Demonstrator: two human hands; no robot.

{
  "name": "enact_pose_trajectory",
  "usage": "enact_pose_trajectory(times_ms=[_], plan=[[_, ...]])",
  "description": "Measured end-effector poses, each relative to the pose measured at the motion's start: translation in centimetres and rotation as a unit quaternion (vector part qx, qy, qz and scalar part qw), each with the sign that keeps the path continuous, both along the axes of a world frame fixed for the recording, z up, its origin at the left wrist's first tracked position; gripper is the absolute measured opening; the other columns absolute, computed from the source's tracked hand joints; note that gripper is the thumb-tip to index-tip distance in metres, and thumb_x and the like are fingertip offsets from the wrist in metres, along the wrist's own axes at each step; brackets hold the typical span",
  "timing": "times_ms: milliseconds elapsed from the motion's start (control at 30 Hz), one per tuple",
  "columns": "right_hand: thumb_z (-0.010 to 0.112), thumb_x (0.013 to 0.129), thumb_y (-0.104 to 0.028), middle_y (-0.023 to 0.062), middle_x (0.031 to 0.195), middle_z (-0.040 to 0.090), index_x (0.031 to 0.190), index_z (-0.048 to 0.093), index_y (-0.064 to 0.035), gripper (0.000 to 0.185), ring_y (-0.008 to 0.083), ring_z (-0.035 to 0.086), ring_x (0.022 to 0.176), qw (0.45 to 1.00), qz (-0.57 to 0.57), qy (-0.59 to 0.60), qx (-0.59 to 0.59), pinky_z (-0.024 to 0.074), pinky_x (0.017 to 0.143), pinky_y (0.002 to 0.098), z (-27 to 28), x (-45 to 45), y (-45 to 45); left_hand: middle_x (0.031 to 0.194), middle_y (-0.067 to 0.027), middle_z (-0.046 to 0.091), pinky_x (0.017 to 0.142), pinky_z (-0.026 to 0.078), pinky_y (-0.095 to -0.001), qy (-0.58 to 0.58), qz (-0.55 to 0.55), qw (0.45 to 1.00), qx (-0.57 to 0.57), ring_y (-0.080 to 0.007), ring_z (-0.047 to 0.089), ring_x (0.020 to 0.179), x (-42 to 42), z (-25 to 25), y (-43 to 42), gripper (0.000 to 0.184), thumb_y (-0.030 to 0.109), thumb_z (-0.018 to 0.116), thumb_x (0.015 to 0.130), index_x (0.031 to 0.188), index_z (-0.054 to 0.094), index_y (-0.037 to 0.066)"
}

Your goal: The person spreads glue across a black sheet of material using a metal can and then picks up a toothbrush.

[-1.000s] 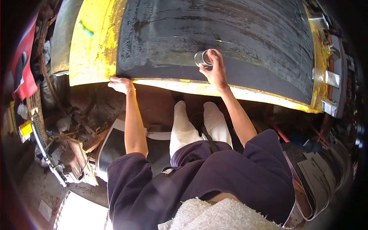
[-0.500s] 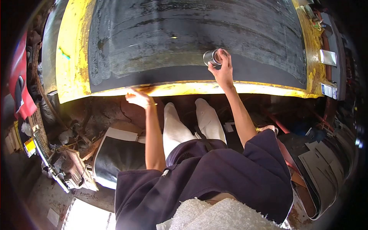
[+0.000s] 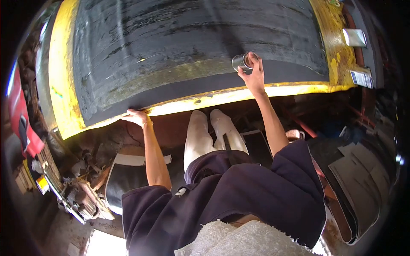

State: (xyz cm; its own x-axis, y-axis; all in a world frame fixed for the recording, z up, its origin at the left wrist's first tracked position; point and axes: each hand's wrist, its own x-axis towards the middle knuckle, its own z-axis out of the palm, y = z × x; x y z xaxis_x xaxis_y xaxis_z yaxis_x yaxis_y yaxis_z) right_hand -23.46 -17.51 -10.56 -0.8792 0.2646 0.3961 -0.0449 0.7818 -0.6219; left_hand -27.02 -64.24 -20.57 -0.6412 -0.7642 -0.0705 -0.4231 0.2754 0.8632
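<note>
My right hand (image 3: 255,79) holds a small, round, clear glass (image 3: 240,64) tilted on its side above the dark surface, fingers curled around its rim end. Below it lies a large black sheet (image 3: 179,51), streaked and wet-looking over most of its area, with a smoother matte black strip along the near side. A yellow border (image 3: 205,101) frames the sheet and forms the front edge. At that edge, to the left, my left hand (image 3: 137,117) rests with its fingers stretched over the sheet's near margin; nothing is visible in it.
At the right edge sit a pale metallic box (image 3: 354,37) and a small labelled box (image 3: 361,79). Stacked grey sheets (image 3: 356,175) stand low on the right. A black sheet (image 3: 128,181) and wooden scraps (image 3: 92,198) lie low on the left, near a red sheet (image 3: 23,117).
The view has turned, so the table edge now slants. My left hand has settled on the front edge, farther left, after a blurred motion. The glass remains in my right hand.
</note>
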Motion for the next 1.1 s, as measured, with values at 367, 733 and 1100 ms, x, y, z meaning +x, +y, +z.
enact_pose_trajectory(times_ms=[367, 733, 1100], plan=[[0.081, 0.075, -0.009, 0.0199, 0.125, 0.054, 0.140, 0.045, -0.0098, 0.074, 0.0369, 0.064, 0.104, 0.997, -0.069, -0.009, -0.020, 0.0567, 0.090, 0.0451, 0.4, 3.8, 13.5, 0.144, -0.0298, 0.042, 0.107, 0.039, -0.0491, -0.019, 0.051, 0.998, -0.010, -0.0400, 0.049, 0.125, 2.3, 2.0, 3.0, 0.081, 0.060, 0.043, 0.100, 0.144, 0.034, -0.007], [0.082, 0.075, -0.009, 0.0205, 0.129, 0.052, 0.139, 0.045, -0.0096, 0.074, 0.0387, 0.061, 0.111, 0.995, -0.095, -0.012, -0.006, 0.0565, 0.091, 0.0445, 0.6, 8.6, 29.7, 0.161, -0.0280, 0.012, 0.118, 0.022, -0.0550, -0.065, 0.028, 0.980, -0.187, -0.0433, 0.017, 0.148, 5.0, -2.4, 25.1, 0.070, 0.046, 0.028, 0.106, 0.155, 0.013, -0.002], [0.083, 0.076, -0.011, 0.0205, 0.130, 0.050, 0.141, 0.043, -0.0084, 0.076, 0.0373, 0.057, 0.117, 0.990, -0.134, -0.030, 0.011, 0.0527, 0.097, 0.0432, 0.7, 12.6, 39.8, 0.164, -0.0234, 0.011, 0.121, 0.018, -0.0543, -0.115, 0.039, 0.975, -0.186, -0.0413, 0.015, 0.150, 4.6, -1.7, 24.3, 0.066, 0.041, 0.026, 0.107, 0.157, 0.011, 0.000]])
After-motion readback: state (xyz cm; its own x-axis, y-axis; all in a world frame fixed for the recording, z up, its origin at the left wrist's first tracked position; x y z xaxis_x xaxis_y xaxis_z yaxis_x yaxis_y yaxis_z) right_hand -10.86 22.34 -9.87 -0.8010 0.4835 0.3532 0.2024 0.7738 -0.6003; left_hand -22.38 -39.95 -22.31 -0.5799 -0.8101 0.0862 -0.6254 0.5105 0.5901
